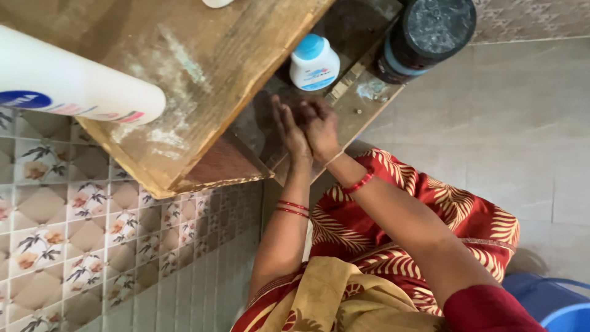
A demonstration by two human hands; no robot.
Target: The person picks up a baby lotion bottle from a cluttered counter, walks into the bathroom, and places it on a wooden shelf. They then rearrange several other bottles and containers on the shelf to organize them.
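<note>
Below, left hand (289, 129) and right hand (319, 126) pressed palm to palm, fingers loosely curled, holding nothing, over scuffed wooden shelf (362, 101).

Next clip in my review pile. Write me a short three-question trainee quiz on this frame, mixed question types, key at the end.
1. True or false: the left hand and right hand are pressed together, holding no object.
2. Which thing stands nearest the hands on the lower wooden shelf?
A. the small white plastic bottle with a blue cap
B. the dark round jar with a speckled black lid
C. the large white bottle lying on the upper wooden shelf
3. Fill in: both wrists wear thin ____ bangles.

Key: 1 true; 2 A; 3 red.
</note>
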